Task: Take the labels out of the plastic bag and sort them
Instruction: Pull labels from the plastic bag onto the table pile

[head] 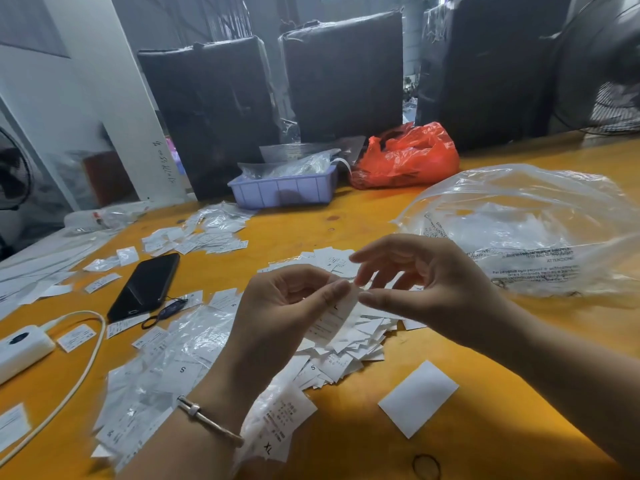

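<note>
Held up over the table, the left hand (277, 306) is curled around a small white label (337, 317), which is pinched between thumb and fingers with its printed face turned toward the camera; the size mark on it is too blurred to be read with confidence. Just beside it, the right hand (426, 289) is kept loosely spread, its fingertips close to the top edge of the same label, though contact cannot be made out and nothing is gripped by it. Directly beneath both hands a heap of loose labels (346, 351) is spread on the yellow table (485, 427). Nearer the left forearm, labels in small clear sleeves (166, 368) are scattered, some marked S and one XL, and a further cluster (204, 233) is seen farther back. To the right, a large clear plastic bag (526, 230) is lying crumpled, and whether any labels are left inside cannot be told. Emptying the bag is therefore judged largely done, while sorting appears only begun: no tidy stacks by size are visible, and most of the heap remains to be gone through.
</note>
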Motion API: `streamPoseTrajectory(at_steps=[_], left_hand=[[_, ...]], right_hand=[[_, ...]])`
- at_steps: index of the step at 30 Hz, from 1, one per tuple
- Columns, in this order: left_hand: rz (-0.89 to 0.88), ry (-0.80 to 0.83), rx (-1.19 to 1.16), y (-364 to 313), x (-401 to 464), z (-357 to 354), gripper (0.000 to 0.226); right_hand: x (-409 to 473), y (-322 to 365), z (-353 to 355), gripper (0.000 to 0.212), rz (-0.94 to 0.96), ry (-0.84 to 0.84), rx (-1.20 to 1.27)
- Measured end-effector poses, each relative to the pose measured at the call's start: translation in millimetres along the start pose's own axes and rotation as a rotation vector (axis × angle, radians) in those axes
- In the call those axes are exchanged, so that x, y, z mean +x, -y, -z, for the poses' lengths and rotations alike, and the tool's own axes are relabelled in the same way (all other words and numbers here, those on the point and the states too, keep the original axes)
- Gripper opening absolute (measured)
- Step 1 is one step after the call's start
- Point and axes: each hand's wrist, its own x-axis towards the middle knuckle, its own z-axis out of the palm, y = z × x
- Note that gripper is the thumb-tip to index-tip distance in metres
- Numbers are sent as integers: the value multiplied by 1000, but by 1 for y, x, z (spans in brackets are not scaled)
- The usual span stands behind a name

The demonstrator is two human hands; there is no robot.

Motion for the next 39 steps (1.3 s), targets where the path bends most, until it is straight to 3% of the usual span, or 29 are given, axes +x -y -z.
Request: streamPoseTrajectory(at_steps=[3, 7, 11, 15, 19, 24, 29, 34, 38, 39], left_hand=[[54, -75, 24, -8, 5, 14, 19], [227, -38, 309, -11, 13, 46, 4], [375, 13, 632, -5, 16, 66, 16], [483, 81, 862, -4, 17, 79, 20], [524, 139, 997, -3, 15, 83, 23], [527, 108, 1033, 0, 15, 81, 14], [440, 8, 1047, 7, 14, 74, 15], [247, -114, 964, 13, 14, 56, 8], [154, -104, 900, 18, 13, 48, 8], [141, -110, 866, 19, 13, 46, 8]], right_hand=[[6, -6, 10, 26, 1, -174, -183], [16, -23, 45, 15, -58, -495, -715], [19, -46, 73, 23, -377, -429, -1000], [19, -64, 81, 33, -543, -308, -1166], [21, -75, 82, 41, -637, -199, -1244], [20, -84, 85, 32, -651, -155, -1255], [19, -89, 85, 11, -556, -271, -1202], [20, -93, 85, 8, -515, -343, -1155], [22, -97, 84, 46, -585, -280, -1163], [22, -97, 83, 46, -601, -253, -1170]])
